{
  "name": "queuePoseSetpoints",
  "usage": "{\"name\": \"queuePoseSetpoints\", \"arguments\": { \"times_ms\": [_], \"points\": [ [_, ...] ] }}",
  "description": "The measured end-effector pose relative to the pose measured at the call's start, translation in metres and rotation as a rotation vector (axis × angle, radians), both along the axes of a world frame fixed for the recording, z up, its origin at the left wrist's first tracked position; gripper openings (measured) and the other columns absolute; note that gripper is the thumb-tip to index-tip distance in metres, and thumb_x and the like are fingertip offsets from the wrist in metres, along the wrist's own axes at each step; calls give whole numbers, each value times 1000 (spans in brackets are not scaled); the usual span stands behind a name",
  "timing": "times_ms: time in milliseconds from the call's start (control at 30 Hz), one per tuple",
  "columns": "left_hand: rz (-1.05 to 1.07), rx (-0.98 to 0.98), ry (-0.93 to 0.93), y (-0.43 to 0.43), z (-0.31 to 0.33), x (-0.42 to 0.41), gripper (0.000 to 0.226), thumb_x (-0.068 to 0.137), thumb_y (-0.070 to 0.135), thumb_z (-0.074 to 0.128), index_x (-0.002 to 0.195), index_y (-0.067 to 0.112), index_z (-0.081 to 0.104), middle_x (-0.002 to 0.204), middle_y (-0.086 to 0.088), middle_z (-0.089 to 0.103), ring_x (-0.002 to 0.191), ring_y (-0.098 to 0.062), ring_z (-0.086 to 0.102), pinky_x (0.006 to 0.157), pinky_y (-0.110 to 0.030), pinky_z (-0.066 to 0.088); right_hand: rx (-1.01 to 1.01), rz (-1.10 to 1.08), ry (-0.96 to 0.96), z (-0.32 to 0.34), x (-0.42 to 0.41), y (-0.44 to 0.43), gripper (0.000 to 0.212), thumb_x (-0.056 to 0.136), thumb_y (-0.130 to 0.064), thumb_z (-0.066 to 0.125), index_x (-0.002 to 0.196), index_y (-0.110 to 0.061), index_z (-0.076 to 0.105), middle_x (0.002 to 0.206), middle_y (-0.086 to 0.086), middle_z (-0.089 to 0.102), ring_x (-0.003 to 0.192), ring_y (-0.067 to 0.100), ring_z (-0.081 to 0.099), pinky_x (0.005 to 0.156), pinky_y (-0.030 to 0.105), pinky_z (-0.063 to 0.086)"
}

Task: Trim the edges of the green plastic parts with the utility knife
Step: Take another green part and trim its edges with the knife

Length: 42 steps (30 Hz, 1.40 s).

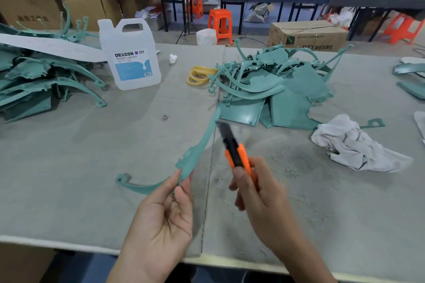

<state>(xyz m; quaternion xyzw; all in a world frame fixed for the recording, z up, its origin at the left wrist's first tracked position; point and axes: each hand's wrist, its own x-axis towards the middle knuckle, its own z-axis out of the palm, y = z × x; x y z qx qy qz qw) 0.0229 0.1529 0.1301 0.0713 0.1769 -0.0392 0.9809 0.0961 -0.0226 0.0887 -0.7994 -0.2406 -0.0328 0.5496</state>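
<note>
My left hand pinches the green plastic part at its near end. Its long axis runs away from me, far and slightly right, raised over the table. My right hand is clamped round the utility knife, whose blade tip sits just right of the part's far end, edge facing it. Judgement: the cut follows that axis.

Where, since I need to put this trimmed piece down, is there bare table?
The widest bare table lies between the jug, the left pile of green parts and the left hand; only a small ring sits there. A smaller, shavings-strewn patch lies in front of the white rag. The middle pile is crowded.
</note>
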Motion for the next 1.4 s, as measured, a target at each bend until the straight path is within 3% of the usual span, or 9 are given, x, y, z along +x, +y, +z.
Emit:
{"name": "queuePoseSetpoints", "arguments": {
  "times_ms": [233,467,567,733,833,933,1067,1233,1400],
  "points": [
    [31,-4,19,-2,-2,3,87,9,-23,92,93,-9,72,80,-15,75,56,-16,72,39,-19,52,-154,150,-37,-3,-22,1,38,95,-76,34,105,-43,50,71,-6,58,58,15,55,52,34,42],
    [-55,112,42,-1,-3,-9,88,10,-19,93,95,-7,73,73,-13,72,43,-16,66,31,-19,46,-120,-184,-28,2,30,-2,26,99,-61,39,93,-37,48,69,-2,62,52,16,56,50,42,47],
    [-83,289,40,-5,-6,-13,82,13,-8,98,92,-4,76,73,-13,72,38,-14,60,30,-18,43,154,-190,219,10,42,-2,20,104,-48,49,87,-37,55,66,-2,60,51,18,53,47,40,47],
    [-128,689,66,7,-22,-13,59,45,0,73,104,-3,71,88,-15,75,56,-18,67,41,-21,51,439,72,833,37,37,-4,60,65,-81,73,93,-28,77,79,3,68,59,18,62,47,29,51],
    [-119,742,84,16,-23,-8,55,51,3,69,104,-12,67,99,-25,74,70,-23,73,56,-26,60,385,283,945,35,29,-2,29,77,-42,81,99,-23,79,99,9,75,81,21,71,66,31,60],
    [22,706,74,19,-16,-1,28,79,25,65,90,3,78,84,-11,76,55,-12,68,42,-17,49,545,240,948,28,21,4,14,80,-14,75,94,-15,76,108,17,74,91,27,73,74,35,61],
    [65,629,99,8,-18,-2,57,69,65,56,77,15,81,80,-12,74,59,-20,70,45,-24,54,637,70,839,26,21,13,7,92,-7,69,98,-9,66,100,16,73,83,31,69,64,37,59],
    [9,734,70,-20,-20,-3,35,77,26,70,101,2,77,95,-19,76,66,-16,72,56,-25,60,480,100,615,25,16,20,20,87,-25,75,89,-13,58,77,6,61,63,27,54,49,32,48],
    [66,401,145,-18,-3,9,17,76,14,68,80,4,81,85,-11,77,58,-12,71,43,-17,53,273,31,328,25,8,6,21,91,-58,58,102,-42,64,89,-3,73,58,17,61,50,32,50]
  ]
}}
